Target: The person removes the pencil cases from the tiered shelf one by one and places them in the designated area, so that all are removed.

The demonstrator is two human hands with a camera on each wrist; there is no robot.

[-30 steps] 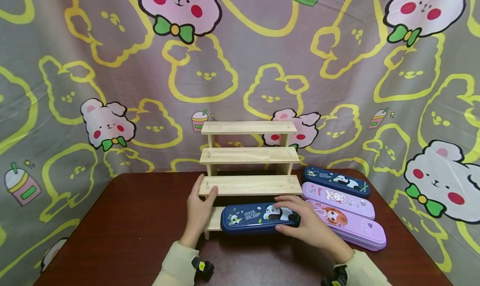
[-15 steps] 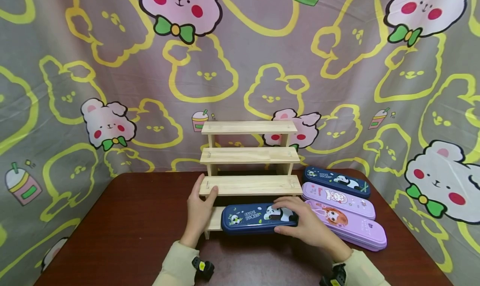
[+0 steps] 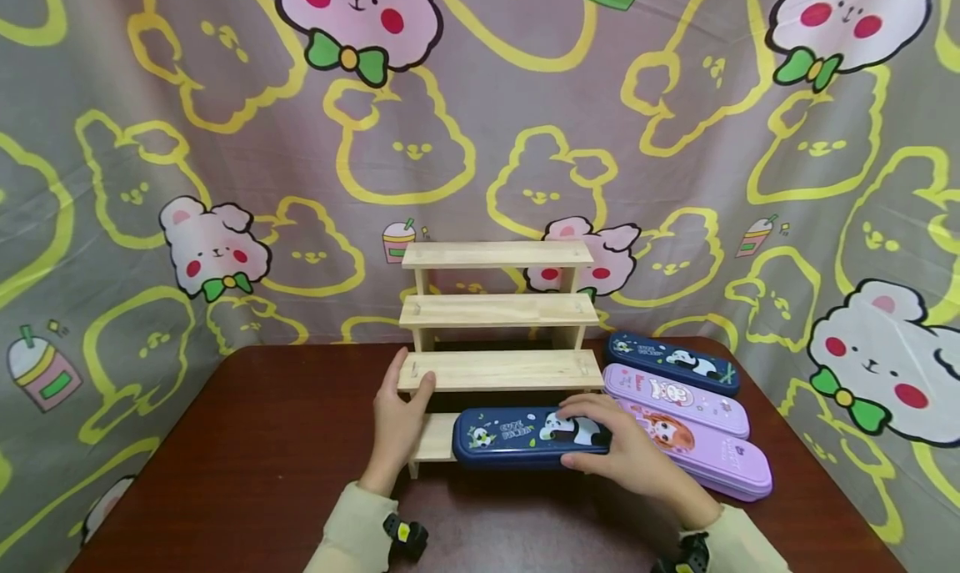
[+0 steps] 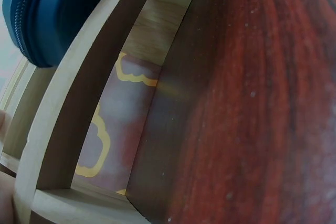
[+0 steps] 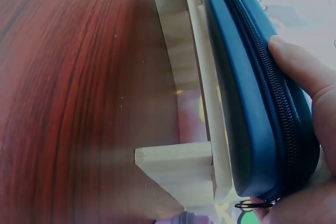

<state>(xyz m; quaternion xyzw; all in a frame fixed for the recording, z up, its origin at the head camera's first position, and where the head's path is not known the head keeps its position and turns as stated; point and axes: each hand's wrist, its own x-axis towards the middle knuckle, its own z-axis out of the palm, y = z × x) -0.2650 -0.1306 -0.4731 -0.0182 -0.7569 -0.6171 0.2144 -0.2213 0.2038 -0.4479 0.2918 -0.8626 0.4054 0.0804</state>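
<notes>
Navy panda pencil case (image 3: 525,436) on wooden rack's (image 3: 498,369) bottom step, right hand (image 3: 626,456) gripping it

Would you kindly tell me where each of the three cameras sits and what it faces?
Head: worn on the head, looking forward and down at the wooden stepped rack on the table; the left hand, the right hand and both sleeves show.
Left wrist: low beside the rack's left end, facing along it; only a sliver of skin shows.
Right wrist: low at the rack's front, facing the navy panda pencil case; a thumb shows.
All three views share that case and the rack.
</notes>
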